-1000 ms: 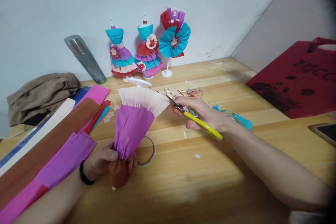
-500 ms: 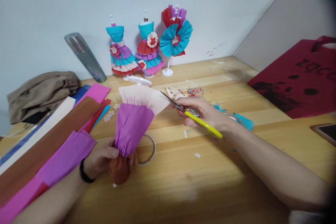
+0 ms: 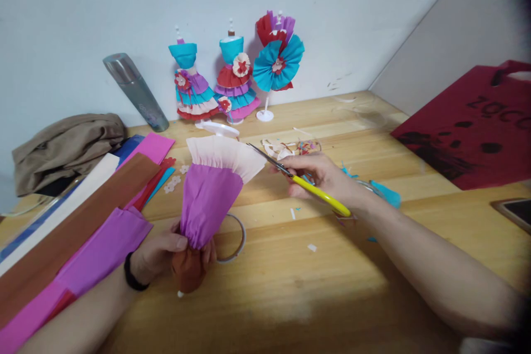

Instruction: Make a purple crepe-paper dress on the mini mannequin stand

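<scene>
In my left hand [image 3: 170, 246] is a small paper dress [image 3: 211, 196] on a doll stand, held upside down by its gathered waist. Its bodice is brown, its skirt purple, with a pleated off-white ruffle along the hem at the top. A round white base [image 3: 221, 130] shows beyond the hem. My right hand [image 3: 321, 177] is closed on scissors [image 3: 317, 194] with yellow handles. Their dark blades reach the right end of the ruffle; whether they are cutting paper I cannot tell. A tape roll [image 3: 238, 251] lies on the table just right of the dress.
Folded crepe paper [image 3: 95, 199] in several colours covers the left side, beside a brown cloth [image 3: 68, 146]. Along the wall stand a spray can [image 3: 136, 91] and finished paper dresses [image 3: 236, 80]. Paper scraps [image 3: 286, 147] lie mid-table. A red bag [image 3: 468, 127] and a phone [image 3: 514, 210] are right.
The scissors' tips have shifted slightly left along the ruffle's upper edge, and the blades look a little wider apart. My left hand and the dress have hardly moved.
</scene>
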`<state>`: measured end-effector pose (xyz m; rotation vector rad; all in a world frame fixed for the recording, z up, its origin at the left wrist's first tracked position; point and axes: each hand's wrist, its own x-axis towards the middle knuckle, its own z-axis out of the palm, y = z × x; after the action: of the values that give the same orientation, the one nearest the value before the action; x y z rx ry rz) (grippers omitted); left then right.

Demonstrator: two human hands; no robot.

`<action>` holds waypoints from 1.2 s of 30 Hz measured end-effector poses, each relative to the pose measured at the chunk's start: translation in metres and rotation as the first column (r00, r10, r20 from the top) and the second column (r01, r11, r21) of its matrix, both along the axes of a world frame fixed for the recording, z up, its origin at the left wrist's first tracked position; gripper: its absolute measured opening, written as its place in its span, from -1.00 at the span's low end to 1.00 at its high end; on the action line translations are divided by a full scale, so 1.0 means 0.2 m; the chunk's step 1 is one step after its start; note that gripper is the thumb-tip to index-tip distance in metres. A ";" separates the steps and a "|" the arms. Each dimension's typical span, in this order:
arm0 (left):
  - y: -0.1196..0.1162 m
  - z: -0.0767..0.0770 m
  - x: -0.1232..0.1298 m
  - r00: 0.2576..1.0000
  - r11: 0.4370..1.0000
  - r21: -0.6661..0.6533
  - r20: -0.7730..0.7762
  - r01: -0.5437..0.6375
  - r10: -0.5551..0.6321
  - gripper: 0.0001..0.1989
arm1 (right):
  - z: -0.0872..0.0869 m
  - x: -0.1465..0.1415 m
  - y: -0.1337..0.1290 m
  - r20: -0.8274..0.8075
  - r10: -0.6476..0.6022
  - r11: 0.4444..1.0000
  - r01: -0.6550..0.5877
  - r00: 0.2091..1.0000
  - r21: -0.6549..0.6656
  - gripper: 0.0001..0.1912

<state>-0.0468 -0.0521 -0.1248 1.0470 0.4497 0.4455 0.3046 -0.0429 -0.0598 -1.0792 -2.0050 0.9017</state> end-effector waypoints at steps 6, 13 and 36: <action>0.01 0.02 -0.01 1.000 1.000 0.021 -0.017 0.022 -0.021 -0.63 | 0.01 0.00 -0.01 0.020 0.006 1.000 -0.006 1.000 -0.001 -0.54; 0.02 0.06 -0.03 0.995 0.997 0.060 -0.085 -0.040 0.045 -0.62 | 0.01 0.01 -0.01 0.043 0.003 1.000 -0.003 0.999 -0.002 -0.56; 0.02 0.13 -0.04 0.989 0.999 0.035 -0.148 -0.020 0.025 -0.62 | 0.07 0.01 -0.03 0.109 0.125 0.989 -0.133 0.986 0.070 -0.43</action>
<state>-0.0544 -0.0475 -0.0992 1.1132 0.5890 0.3978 0.3056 -0.0486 -0.0455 -0.9803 -2.1988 0.8420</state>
